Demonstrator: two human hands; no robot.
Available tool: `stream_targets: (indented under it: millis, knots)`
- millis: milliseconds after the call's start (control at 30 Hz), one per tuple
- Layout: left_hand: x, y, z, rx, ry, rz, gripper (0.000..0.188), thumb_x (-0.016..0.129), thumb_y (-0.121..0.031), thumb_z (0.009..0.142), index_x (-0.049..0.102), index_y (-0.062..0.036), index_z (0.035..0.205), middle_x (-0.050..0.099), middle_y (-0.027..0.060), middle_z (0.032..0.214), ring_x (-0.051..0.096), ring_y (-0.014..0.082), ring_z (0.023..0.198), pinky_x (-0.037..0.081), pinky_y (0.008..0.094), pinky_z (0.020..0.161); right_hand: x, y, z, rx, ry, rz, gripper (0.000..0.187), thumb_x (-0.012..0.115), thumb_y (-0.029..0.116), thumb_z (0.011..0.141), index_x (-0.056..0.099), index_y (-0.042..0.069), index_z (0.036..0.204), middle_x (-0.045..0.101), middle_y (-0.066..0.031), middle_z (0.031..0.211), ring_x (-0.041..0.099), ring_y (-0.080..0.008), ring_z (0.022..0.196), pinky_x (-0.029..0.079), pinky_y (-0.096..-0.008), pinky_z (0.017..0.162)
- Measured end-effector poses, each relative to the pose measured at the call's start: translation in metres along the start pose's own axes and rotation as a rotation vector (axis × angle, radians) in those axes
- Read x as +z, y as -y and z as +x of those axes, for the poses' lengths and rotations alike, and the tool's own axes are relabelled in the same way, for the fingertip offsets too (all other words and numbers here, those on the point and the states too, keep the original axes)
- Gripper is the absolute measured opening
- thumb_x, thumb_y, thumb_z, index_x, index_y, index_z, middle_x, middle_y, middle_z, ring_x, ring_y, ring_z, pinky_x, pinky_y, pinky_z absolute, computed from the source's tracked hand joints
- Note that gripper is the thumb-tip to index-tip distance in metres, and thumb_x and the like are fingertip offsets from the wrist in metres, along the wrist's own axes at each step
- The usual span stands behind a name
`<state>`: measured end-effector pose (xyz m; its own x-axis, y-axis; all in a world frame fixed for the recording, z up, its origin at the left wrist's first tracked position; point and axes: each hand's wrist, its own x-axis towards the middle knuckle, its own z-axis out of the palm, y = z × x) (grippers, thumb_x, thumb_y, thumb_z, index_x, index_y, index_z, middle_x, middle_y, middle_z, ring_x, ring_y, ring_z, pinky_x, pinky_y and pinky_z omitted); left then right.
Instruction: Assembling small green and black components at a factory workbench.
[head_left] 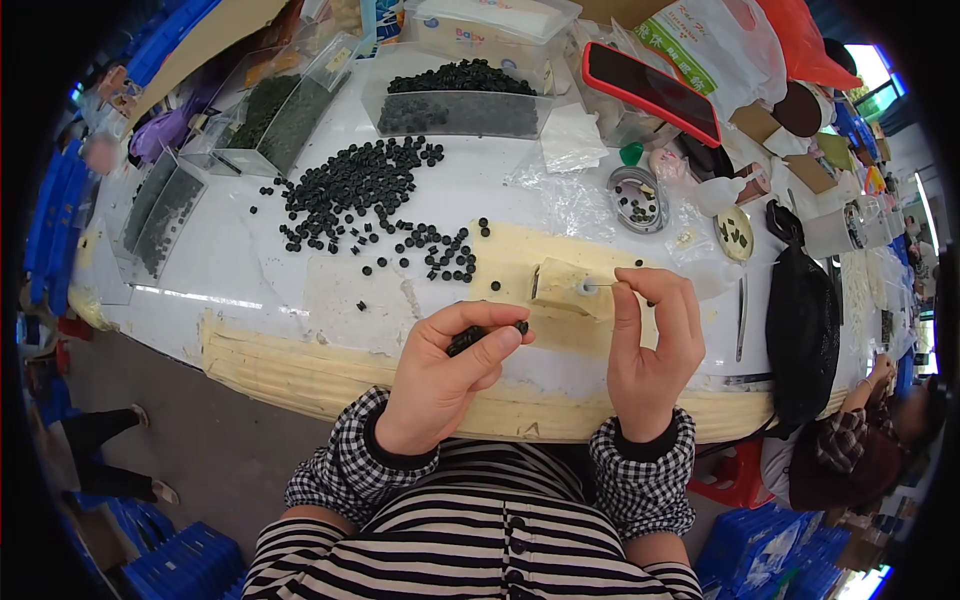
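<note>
Currently your left hand (440, 378) clamps black parts (466, 340), and your right hand (655, 352) pinches a thin pin (605, 285). Much seems left: many loose pieces (350, 185) lie on the desk (472, 172).

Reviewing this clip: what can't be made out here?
- Head view: how many black pieces the left hand holds; its own fingers cover them.
- Head view: whether the thin tool in the right hand enters the pale nub; too small.
- Head view: what the other person at right is doing; blurred near the dark rim.
</note>
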<state>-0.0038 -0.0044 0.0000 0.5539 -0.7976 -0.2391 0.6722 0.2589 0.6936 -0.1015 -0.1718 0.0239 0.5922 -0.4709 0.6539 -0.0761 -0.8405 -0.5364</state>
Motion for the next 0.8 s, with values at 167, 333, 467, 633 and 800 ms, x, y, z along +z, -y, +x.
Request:
stream_targets:
  millis: [167, 333, 467, 633, 800]
  knots:
    - [0.003, -0.001, -0.002, 0.093, -0.046, 0.099, 0.021, 0.064, -0.002, 0.089, 0.064, 0.0013, 0.110, 0.069, 0.0068, 0.091, 0.045, -0.0003, 0.063, 0.034, 0.0143, 0.053, 0.001, 0.001, -0.001, -0.041, 0.066, -0.123, 0.025, 0.069, -0.001, 0.079, 0.066, 0.001, 0.104, 0.061, -0.0106, 0.091, 0.056, -0.0250, 0.080, 0.046, -0.0310, 0.068]
    - [0.005, -0.002, -0.004, 0.212, -0.047, 0.250, 0.020, 0.063, 0.001, 0.088, 0.063, 0.0019, 0.108, 0.066, 0.0076, 0.089, 0.059, 0.0056, 0.078, 0.038, 0.0175, 0.056, -0.010, 0.017, -0.018, -0.007, 0.069, 0.016, 0.033, 0.070, -0.002, 0.076, 0.068, 0.003, 0.108, 0.060, -0.0090, 0.089, 0.055, -0.0229, 0.078, 0.045, -0.0307, 0.068]
    - [0.006, 0.000, -0.003, 0.254, -0.068, 0.344, 0.019, 0.068, -0.002, 0.086, 0.067, 0.0010, 0.105, 0.067, 0.0012, 0.089, 0.052, 0.0023, 0.075, 0.042, 0.0168, 0.068, -0.003, 0.031, -0.029, 0.017, 0.209, 0.234, 0.036, 0.069, -0.004, 0.073, 0.069, 0.003, 0.109, 0.059, -0.0083, 0.088, 0.054, -0.0221, 0.077, 0.044, -0.0303, 0.067]
    - [0.005, 0.001, -0.003, 0.287, -0.070, 0.403, 0.019, 0.069, -0.002, 0.085, 0.068, 0.0006, 0.104, 0.066, -0.0001, 0.087, 0.051, 0.0017, 0.075, 0.042, 0.0163, 0.068, 0.005, 0.031, -0.034, 0.007, 0.246, 0.312, 0.037, 0.070, -0.004, 0.073, 0.069, 0.002, 0.110, 0.060, -0.0078, 0.087, 0.054, -0.0225, 0.076, 0.044, -0.0307, 0.068]
    - [0.005, 0.001, -0.002, 0.304, -0.091, 0.416, 0.017, 0.069, -0.001, 0.084, 0.068, 0.0006, 0.102, 0.066, 0.0000, 0.087, 0.049, 0.0019, 0.073, 0.040, 0.0163, 0.065, 0.006, 0.029, -0.034, -0.008, 0.241, 0.322, 0.037, 0.069, -0.004, 0.073, 0.069, 0.003, 0.110, 0.060, -0.0075, 0.087, 0.054, -0.0224, 0.076, 0.044, -0.0309, 0.068]
